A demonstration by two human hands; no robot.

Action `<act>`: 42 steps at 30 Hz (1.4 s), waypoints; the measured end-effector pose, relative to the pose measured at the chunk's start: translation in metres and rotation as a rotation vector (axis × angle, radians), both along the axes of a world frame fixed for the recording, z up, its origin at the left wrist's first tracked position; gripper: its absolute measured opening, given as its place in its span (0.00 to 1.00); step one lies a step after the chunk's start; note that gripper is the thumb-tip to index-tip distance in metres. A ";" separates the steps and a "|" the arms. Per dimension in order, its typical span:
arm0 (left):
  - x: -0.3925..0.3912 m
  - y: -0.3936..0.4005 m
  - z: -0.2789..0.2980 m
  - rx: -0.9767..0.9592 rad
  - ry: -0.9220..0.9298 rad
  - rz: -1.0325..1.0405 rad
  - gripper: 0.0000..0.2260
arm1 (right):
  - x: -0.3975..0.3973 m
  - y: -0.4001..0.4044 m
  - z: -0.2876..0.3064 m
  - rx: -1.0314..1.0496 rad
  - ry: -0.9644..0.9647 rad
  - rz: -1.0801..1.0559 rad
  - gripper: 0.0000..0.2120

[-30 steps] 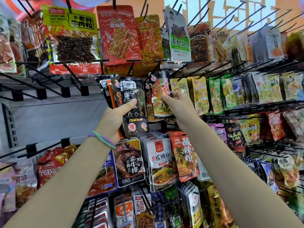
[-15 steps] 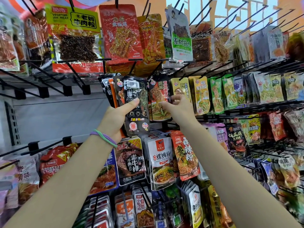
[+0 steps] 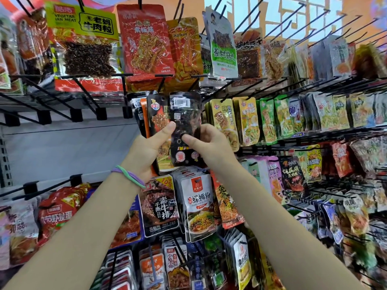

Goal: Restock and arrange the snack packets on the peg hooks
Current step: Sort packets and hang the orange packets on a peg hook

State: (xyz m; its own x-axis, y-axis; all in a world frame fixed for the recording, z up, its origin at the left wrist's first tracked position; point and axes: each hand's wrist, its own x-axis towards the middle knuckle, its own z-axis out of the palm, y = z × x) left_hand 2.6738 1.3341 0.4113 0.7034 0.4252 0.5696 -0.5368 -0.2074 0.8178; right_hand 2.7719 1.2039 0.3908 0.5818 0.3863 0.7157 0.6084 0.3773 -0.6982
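Black snack packet (image 3: 185, 126) sits in the middle, near its peg hook (image 3: 162, 85). Left hand (image 3: 146, 152) and right hand (image 3: 209, 143) pinch it. Looks light, bendy and slippery; hold its edges.

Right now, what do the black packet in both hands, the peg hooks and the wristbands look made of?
Black packet: glossy plastic film, probably; it shows glare and soft creases. Both the left hand and right hand hold it in a thumb grip. Peg hooks: thin rigid rods, likely black-coated metal wire. Wristbands: smooth, matte green and purple loops, perhaps silicone or elastic.
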 end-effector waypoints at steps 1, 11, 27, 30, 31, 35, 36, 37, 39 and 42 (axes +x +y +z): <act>-0.002 0.001 0.000 -0.005 -0.009 0.013 0.30 | 0.003 -0.001 0.001 0.015 0.026 0.010 0.07; -0.008 -0.001 -0.002 -0.066 -0.016 0.026 0.09 | 0.007 -0.016 0.002 -0.106 0.044 0.058 0.14; -0.016 0.001 0.006 -0.217 0.134 0.081 0.57 | -0.008 -0.009 0.001 0.194 -0.391 -0.270 0.11; -0.021 -0.001 0.007 -0.225 0.164 -0.018 0.49 | -0.009 -0.004 -0.005 0.077 -0.433 -0.235 0.17; -0.022 -0.001 0.007 -0.220 0.156 -0.043 0.42 | -0.008 -0.005 -0.006 0.047 -0.441 -0.213 0.18; -0.022 0.001 0.000 -0.215 0.161 -0.081 0.07 | -0.012 -0.009 -0.006 0.002 -0.409 -0.125 0.22; -0.022 -0.001 -0.002 -0.227 0.164 -0.076 0.06 | -0.014 -0.008 -0.005 0.023 -0.357 -0.105 0.22; -0.021 0.000 -0.004 -0.233 0.152 -0.076 0.06 | -0.016 -0.008 -0.004 0.057 -0.287 -0.083 0.20; -0.019 0.000 -0.007 -0.216 0.121 -0.079 0.06 | -0.020 -0.007 -0.002 0.151 -0.101 -0.042 0.13; -0.019 -0.001 -0.010 -0.194 0.064 -0.083 0.11 | -0.018 -0.001 0.000 0.137 0.079 -0.022 0.19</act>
State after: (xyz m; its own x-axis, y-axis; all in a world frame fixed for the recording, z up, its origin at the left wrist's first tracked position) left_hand 2.6543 1.3327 0.4012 0.7727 0.4615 0.4359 -0.4912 -0.0003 0.8710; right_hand 2.7539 1.2027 0.3910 0.6455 0.2744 0.7128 0.5631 0.4594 -0.6869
